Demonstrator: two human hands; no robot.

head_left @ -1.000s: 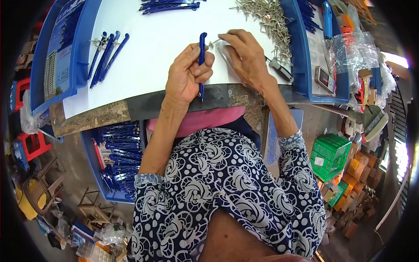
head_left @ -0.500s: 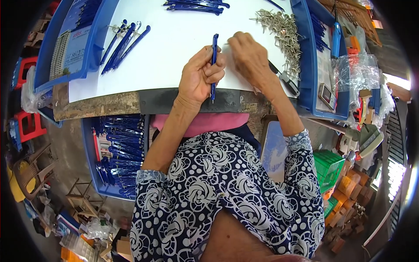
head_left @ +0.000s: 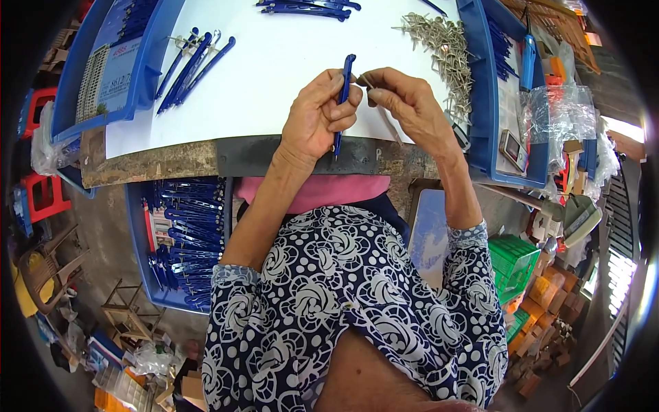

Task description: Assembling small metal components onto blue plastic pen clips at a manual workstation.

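My left hand (head_left: 317,113) is closed around a slim blue plastic piece (head_left: 347,72), held upright with its rounded head on top and its narrow tip below. Just to the right, my right hand (head_left: 412,106) pinches a small metal pin (head_left: 366,81) between thumb and fingers. The pin's end is close to the upper part of the blue piece; whether they touch I cannot tell. A pile of silvery metal pins (head_left: 443,51) with flat heads lies to the right on the white table surface (head_left: 261,82). Several similar blue pieces (head_left: 199,69) lie at the left, some with metal pins in them.
Blue trays flank the table, the left tray (head_left: 141,82) and the right tray (head_left: 486,117) both holding blue pieces. More blue pieces (head_left: 309,8) lie at the far side. Below the table edge, a blue bin (head_left: 143,254) is filled with them. A dark-handled tool (head_left: 458,136) is partly behind my right wrist.
My right hand has turned and come to the blue piece, with a pin now visible in its fingers. My left hand has barely moved; the blue piece leans slightly further right.
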